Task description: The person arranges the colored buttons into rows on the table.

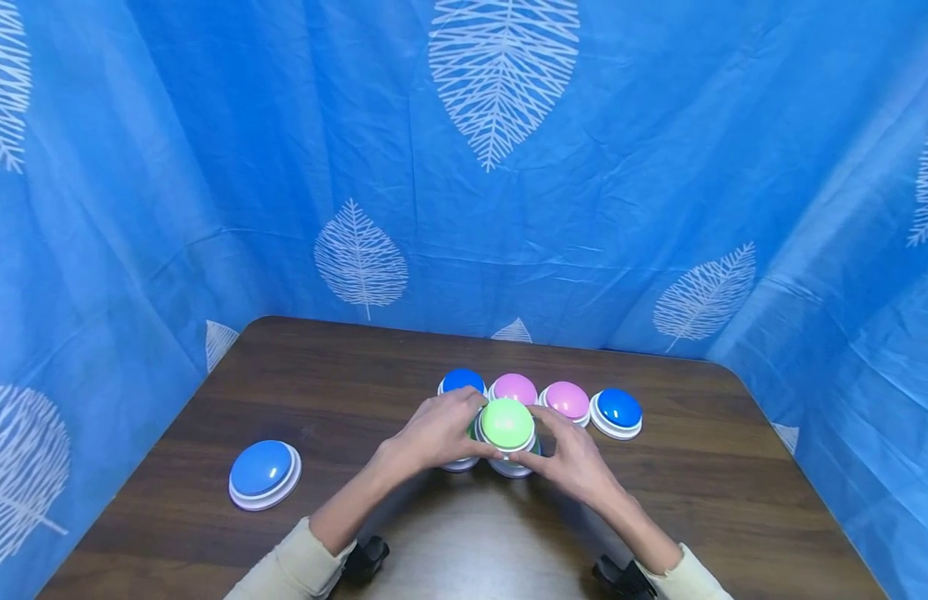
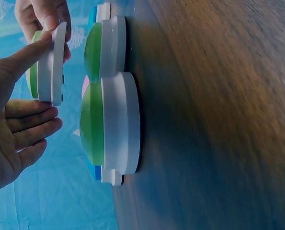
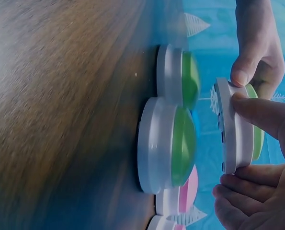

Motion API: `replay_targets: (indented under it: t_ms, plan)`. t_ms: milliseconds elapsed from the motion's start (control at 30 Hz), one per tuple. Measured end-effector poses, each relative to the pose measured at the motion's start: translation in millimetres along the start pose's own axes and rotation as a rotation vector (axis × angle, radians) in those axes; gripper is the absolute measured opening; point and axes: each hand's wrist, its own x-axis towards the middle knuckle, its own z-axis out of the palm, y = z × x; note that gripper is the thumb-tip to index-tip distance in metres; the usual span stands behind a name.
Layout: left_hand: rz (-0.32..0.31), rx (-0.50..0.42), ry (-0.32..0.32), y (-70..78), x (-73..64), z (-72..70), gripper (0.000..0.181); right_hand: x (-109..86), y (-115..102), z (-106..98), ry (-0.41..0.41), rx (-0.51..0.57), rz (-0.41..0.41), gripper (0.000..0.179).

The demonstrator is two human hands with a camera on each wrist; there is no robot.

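Observation:
Both hands hold a green dome push button [image 1: 508, 423] with a white base, lifted off the table. My left hand [image 1: 441, 429] grips its left side, thumb at the near rim and fingers round toward the far side. From the right, my right hand [image 1: 572, 458] grips the same base, and the two thumbs nearly meet at the front. Under it, two more green buttons stand side by side on the table, a nearer one [image 2: 92, 124] and another [image 2: 93, 52] in the left wrist view. The head view mostly hides them behind the hands and the raised button.
Behind the hands runs a row of buttons: blue [image 1: 464, 381], pink [image 1: 515, 387], pink [image 1: 567, 400] and blue [image 1: 619, 408]. Another blue button [image 1: 261, 468] sits apart on the left. A blue leaf-print curtain [image 1: 621, 167] surrounds the brown wooden table [image 1: 343, 358].

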Motion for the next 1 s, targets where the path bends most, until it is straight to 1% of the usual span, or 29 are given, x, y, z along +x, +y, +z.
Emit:
replay_targets:
  t_ms: [200, 467, 600, 867, 1000]
  plan:
    - [0.025, 0.026, -0.003, 6.5, 6.9, 6.0, 0.074, -4.9, 9.5, -4.7, 0.016, -0.013, -0.015, 0.067]
    - [0.080, 0.029, 0.008, 15.6, 19.9, 13.4, 0.073, -12.2, 20.0, -15.1, 0.041, -0.020, 0.006, 0.071]
    - [0.091, 0.044, 0.006, 20.9, 24.3, 16.1, 0.071, -15.0, 25.0, -18.0, 0.049, -0.016, 0.006, 0.070]
    - [0.103, 0.060, 0.001, 29.1, 32.2, 19.9, 0.071, -20.2, 32.8, -24.1, 0.036, -0.027, 0.045, 0.073]
    - [0.106, 0.075, -0.009, 33.0, 36.8, 24.0, 0.072, -22.6, 36.7, -27.0, 0.032, -0.053, 0.054, 0.073]
